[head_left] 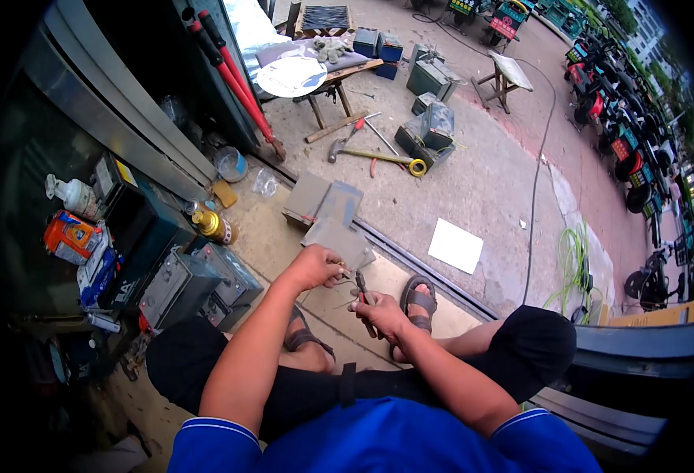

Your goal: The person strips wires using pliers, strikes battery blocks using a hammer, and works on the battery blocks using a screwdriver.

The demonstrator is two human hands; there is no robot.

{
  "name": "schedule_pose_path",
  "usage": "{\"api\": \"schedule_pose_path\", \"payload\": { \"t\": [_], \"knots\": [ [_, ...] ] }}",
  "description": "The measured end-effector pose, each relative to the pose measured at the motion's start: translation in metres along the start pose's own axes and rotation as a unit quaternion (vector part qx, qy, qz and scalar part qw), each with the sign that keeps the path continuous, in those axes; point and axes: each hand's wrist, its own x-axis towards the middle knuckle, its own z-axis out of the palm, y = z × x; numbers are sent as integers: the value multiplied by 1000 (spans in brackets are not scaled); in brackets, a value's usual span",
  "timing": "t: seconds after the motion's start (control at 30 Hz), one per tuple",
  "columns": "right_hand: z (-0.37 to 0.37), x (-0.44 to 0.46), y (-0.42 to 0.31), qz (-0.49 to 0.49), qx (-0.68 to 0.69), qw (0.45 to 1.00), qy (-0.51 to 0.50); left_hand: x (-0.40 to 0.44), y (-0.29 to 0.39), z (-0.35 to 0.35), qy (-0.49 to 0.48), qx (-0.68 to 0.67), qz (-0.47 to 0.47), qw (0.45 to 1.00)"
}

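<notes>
Above the floor between my feet, my right hand (pixel 382 314) is closed around a pair of pliers (pixel 365 293) with reddish handles, jaws pointing up and away from me. The fingertips of my left hand (pixel 317 268) pinch a thin wire close to the plier jaws; whether the jaws touch it I cannot tell. Just beyond my hands lies a grey battery-like block (pixel 337 236), and behind it a similar grey block (pixel 323 201) sits on the door track's edge.
Outside lie a hammer (pixel 371 155), yellow tape (pixel 417 167), a white sheet (pixel 456 246) and dark batteries (pixel 430 130). At left are more batteries (pixel 177 292), a gold-topped bottle (pixel 214 225) and red bolt cutters (pixel 240 91). A green cable (pixel 574 268) lies at right; scooters (pixel 631 150) stand beyond.
</notes>
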Motion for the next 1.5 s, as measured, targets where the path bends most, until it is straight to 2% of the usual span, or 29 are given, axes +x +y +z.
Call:
{"api": "schedule_pose_path", "payload": {
  "t": [0.13, 0.37, 0.47, 0.63, 0.87, 0.93, 1.07, 1.27, 1.33, 1.37, 1.4, 1.43, 1.5],
  "knots": [
    [3, 14, 8, 40, 8, 998, -39, 3, 2, 5, 10, 20, 31, 999],
    [9, 19, 2, 28, 32, 999, -23, 6, 7, 5, 21, 70, 33, 997],
    [10, 6, -21, 66, -5, 998, -13, 9, 4, 3, 34, 53, 25, 998],
    [9, 26, 5, 43, 103, 993, -49, 8, 11, 4, 24, 79, 20, 996],
    [10, 19, -7, 64, 105, 991, -50, 11, 9, 3, 30, 57, 40, 997],
    [17, 12, -16, 80, 126, 989, -13, 11, 9, 3, 31, 53, 34, 998],
    [19, 11, -17, 58, 124, 990, -29, 10, 10, 5, 35, 69, 43, 996],
    [25, 15, -12, 55, 13, 998, 37, 13, 7, 4, 22, 88, 44, 995],
    [21, 20, -6, -11, -149, 984, 97, 12, 10, 2, 34, 48, 30, 998],
    [20, 23, -1, -10, -149, 984, 96, 11, 11, -3, 35, 47, 28, 998],
    [17, 28, 5, -132, -272, 934, 190, 8, 16, -11, 55, -32, 47, 997],
    [15, 28, 8, -250, -383, 845, 276, 3, 22, -19, 74, -111, 65, 989],
    [4, 31, 10, -241, -371, 843, 306, -10, 29, -30, 50, -119, 54, 990]
  ]
}}
